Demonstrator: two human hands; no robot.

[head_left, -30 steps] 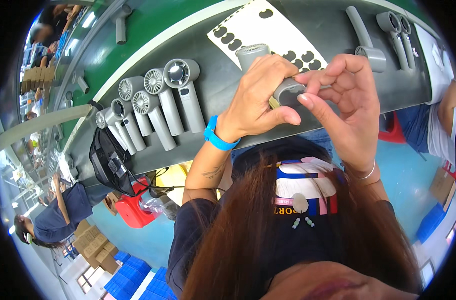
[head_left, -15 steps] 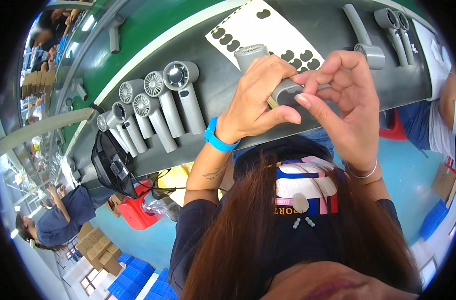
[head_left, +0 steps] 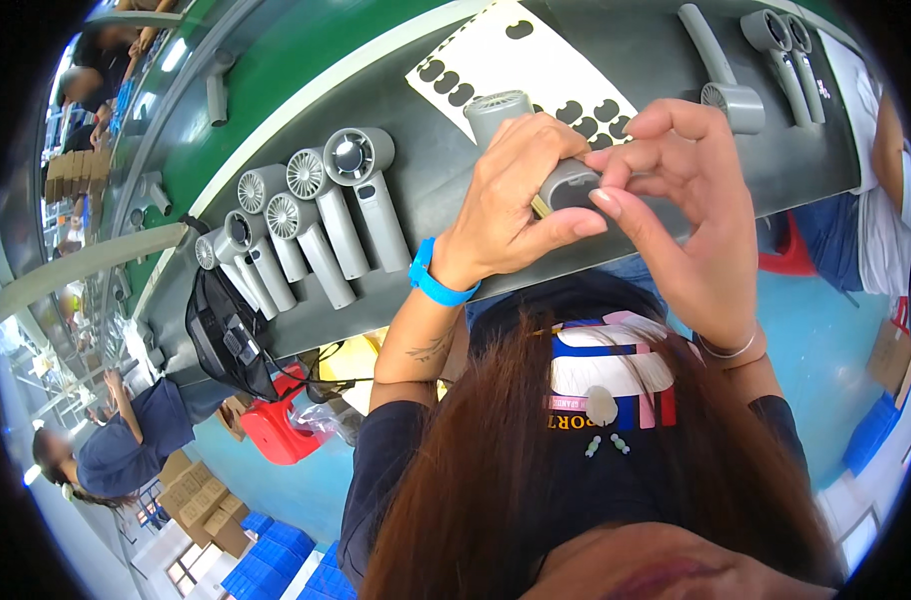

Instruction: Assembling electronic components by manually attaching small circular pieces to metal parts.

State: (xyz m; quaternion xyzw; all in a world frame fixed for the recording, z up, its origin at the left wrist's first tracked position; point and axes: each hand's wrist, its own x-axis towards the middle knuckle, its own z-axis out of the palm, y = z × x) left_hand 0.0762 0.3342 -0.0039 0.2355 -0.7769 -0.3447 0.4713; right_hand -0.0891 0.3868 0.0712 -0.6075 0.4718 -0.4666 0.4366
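Observation:
A grey handheld fan (head_left: 501, 112) is gripped in my left hand (head_left: 516, 195), its round head pointing away and the end of its handle toward me. My left fingers wrap over the handle and the thumb lies along its near side. At the handle's dark end, the thumb and forefinger of my right hand (head_left: 698, 215) are pinched together, touching the rim; whatever is between them is too small to make out. Beyond the hands lies a white sheet (head_left: 566, 55) carrying rows of black rounded stickers (head_left: 520, 30), partly covered by the fan and my hands.
Several grey fans (head_left: 381, 215) lie in a group on the dark table (head_left: 436, 170) to the left, beside a black bag (head_left: 221, 325). More fans (head_left: 733, 105) lie at the right. A red stool (head_left: 276, 425) stands below the table. Another person's arm (head_left: 888, 150) shows at the far right.
Both hands stay at the handle's end, with my right fingertips barely shifted. The end face looks darker now than before. The whole view has moved slightly.

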